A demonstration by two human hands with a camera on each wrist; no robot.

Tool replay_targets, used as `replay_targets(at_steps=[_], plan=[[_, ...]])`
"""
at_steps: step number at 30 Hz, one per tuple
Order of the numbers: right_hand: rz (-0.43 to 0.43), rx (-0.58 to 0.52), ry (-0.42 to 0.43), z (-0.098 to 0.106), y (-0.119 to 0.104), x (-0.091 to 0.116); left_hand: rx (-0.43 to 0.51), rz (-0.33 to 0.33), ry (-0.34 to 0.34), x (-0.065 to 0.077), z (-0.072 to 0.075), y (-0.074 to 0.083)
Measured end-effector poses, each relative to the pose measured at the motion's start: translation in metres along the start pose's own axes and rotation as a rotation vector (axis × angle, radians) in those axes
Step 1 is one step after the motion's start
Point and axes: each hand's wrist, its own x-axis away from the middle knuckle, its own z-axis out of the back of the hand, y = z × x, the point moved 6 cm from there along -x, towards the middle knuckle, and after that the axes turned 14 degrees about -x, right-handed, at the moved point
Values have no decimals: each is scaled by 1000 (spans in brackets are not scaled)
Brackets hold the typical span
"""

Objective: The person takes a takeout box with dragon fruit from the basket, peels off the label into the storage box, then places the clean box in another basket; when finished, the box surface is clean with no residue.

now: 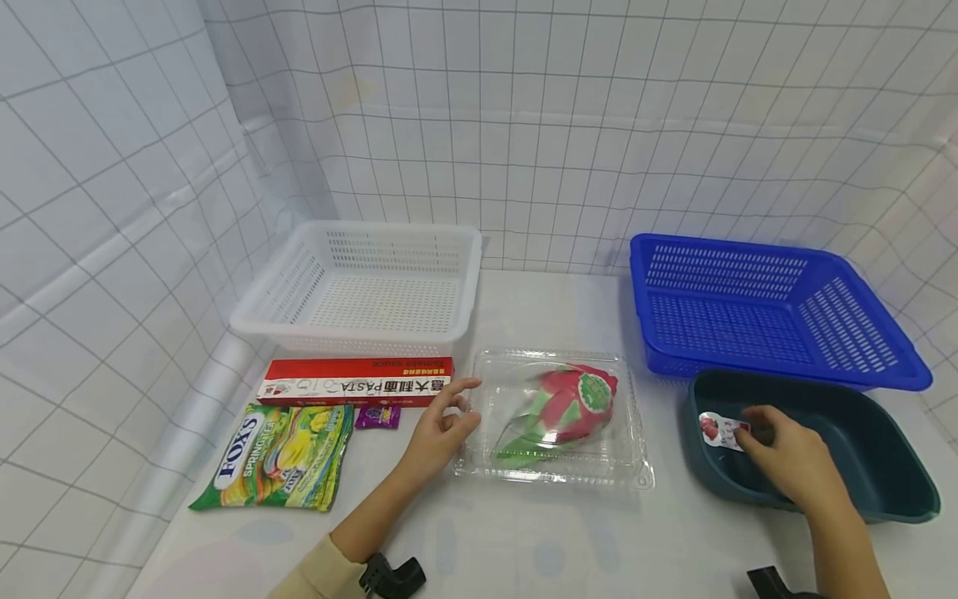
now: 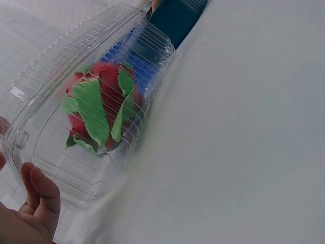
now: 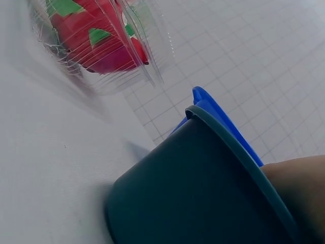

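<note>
A clear plastic clamshell box [image 1: 490,416] stands closed on the table, with a red and green dragon fruit [image 1: 569,403] inside that bears a round label. My left hand [image 1: 441,433] is at the box's left edge, fingers loosely bent and apart; in the left wrist view the fingertips [image 2: 43,185] lie by the box's corner. Over on the right, my right hand [image 1: 793,457] reaches into a dark green basin [image 1: 891,466]. Its thumb and fingers pinch the end of a small white packet [image 1: 720,430] with a red fruit picture. The basin wall hides this grip in the right wrist view.
A white basket [image 1: 359,337] stands at the back left, a blue basket [image 1: 756,333] behind the basin. In front of the white basket lie a red and white pasta box [image 1: 352,383], a green Fox's candy bag [image 1: 277,457] and a small purple packet [image 1: 377,417].
</note>
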Motion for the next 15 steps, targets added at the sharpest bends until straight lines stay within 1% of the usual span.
replay_targets(at_steps=[11, 15], plan=[[-24, 59, -46, 2, 2, -2, -5, 14, -22, -2, -1, -2], [-30, 56, -38, 3, 2, 0, -21, 12, -19, -3, -1, -2]])
